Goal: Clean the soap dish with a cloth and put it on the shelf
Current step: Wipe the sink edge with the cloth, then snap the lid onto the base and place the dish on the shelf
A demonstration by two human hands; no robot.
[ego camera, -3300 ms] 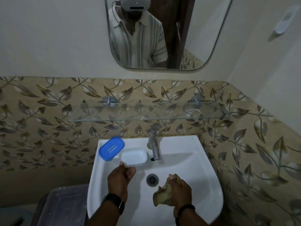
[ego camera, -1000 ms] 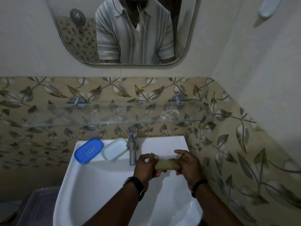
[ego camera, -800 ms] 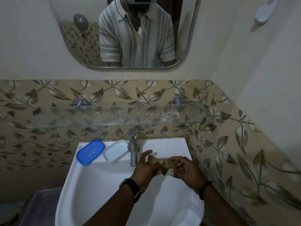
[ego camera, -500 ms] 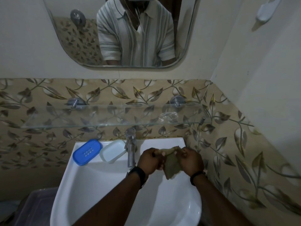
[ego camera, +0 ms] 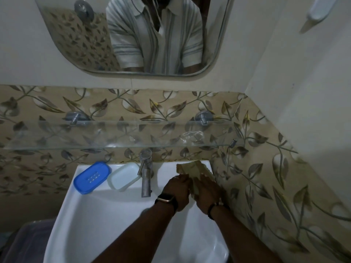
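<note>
On the sink's back ledge, left of the tap [ego camera: 145, 172], the soap dish is lying in two parts: the blue slotted lid [ego camera: 92, 177] and the pale tray [ego camera: 124, 176], touching side by side. Both are looking like light, stiff plastic, likely slippery if wet, so gripping across the long rims seems wisest. Right of the tap, the left hand [ego camera: 177, 188] and right hand [ego camera: 206, 190] are pinching the tan cloth [ego camera: 193, 168] between them, fingers closed on its folds over the sink [ego camera: 106, 215]. Above, the glass shelf [ego camera: 114, 134] is waiting, a clear wrapper [ego camera: 191, 136] lying towards its right end.
</note>
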